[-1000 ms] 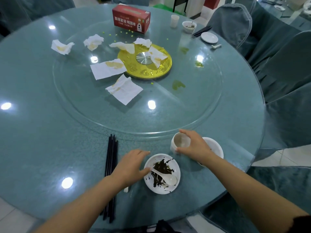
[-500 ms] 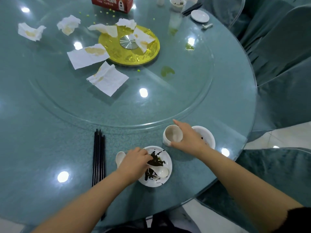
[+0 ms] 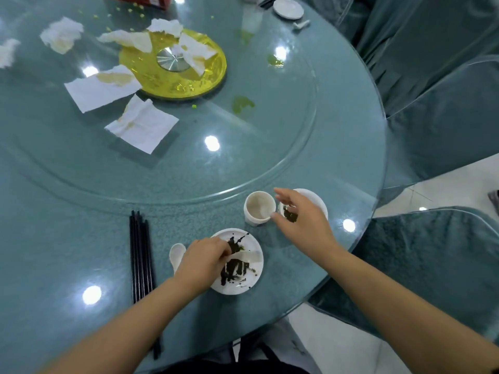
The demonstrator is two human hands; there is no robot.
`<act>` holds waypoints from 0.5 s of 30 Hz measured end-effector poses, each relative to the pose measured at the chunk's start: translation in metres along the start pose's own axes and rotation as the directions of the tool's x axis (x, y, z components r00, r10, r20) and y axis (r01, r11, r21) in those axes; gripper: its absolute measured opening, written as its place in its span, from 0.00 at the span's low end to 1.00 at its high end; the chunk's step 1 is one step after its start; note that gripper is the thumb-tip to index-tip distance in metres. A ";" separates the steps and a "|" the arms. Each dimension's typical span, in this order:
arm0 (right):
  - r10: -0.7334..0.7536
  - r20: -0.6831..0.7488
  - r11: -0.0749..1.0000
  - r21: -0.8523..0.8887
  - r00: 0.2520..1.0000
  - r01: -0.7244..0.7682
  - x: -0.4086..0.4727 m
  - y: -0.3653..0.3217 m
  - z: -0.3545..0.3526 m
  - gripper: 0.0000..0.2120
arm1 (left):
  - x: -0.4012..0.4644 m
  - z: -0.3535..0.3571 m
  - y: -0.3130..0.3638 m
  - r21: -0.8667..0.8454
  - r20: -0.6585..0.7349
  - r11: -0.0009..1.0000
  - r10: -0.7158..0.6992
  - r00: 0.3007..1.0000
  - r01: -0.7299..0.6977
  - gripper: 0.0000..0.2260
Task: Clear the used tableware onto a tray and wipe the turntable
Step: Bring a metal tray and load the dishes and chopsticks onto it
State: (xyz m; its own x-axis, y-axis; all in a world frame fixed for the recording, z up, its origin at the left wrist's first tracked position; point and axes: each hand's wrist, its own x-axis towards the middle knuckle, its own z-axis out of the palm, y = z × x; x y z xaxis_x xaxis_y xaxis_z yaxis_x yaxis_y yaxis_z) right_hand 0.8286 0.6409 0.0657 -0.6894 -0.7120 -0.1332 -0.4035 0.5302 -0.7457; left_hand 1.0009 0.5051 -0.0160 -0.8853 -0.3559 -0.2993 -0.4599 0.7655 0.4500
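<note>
Left hand (image 3: 203, 261) at 6 o'clock, fingers curled in a pinch (forearm runs in from 7). Right hand (image 3: 303, 221) at 4 o'clock, palm down, fingers relaxed and spread, forearm in from 5.

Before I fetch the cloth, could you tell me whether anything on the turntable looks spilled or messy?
Yes. Crumpled, yellow-stained white paper napkins lie scattered over the round glass turntable, some on its yellow centre disc. Green liquid puddles and small green crumbs dot the glass.
</note>
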 end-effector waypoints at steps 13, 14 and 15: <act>-0.118 0.265 0.989 -0.060 0.957 0.138 -0.003 -0.036 0.083 0.12 | -0.060 -0.018 -0.029 -0.647 -0.082 0.697 -0.466 0.881 0.309 0.06; -0.110 0.298 0.989 -0.064 0.948 0.135 -0.001 -0.039 0.092 0.12 | -0.064 -0.016 -0.030 -0.673 -0.087 0.672 -0.487 0.869 0.309 0.05; -0.104 0.318 0.990 -0.060 0.942 0.129 0.000 -0.043 0.101 0.11 | -0.068 -0.016 -0.030 -0.692 -0.091 0.650 -0.511 0.855 0.314 0.04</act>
State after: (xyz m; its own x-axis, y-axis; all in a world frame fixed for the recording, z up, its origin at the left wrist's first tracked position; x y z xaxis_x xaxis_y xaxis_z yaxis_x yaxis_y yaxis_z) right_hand 0.9065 0.5717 0.0315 -0.4161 -0.8725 -0.2560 -0.5247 0.4603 -0.7161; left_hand 1.0736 0.4976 0.0038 -0.5284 -0.7441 -0.4089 -0.6245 0.0143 0.7809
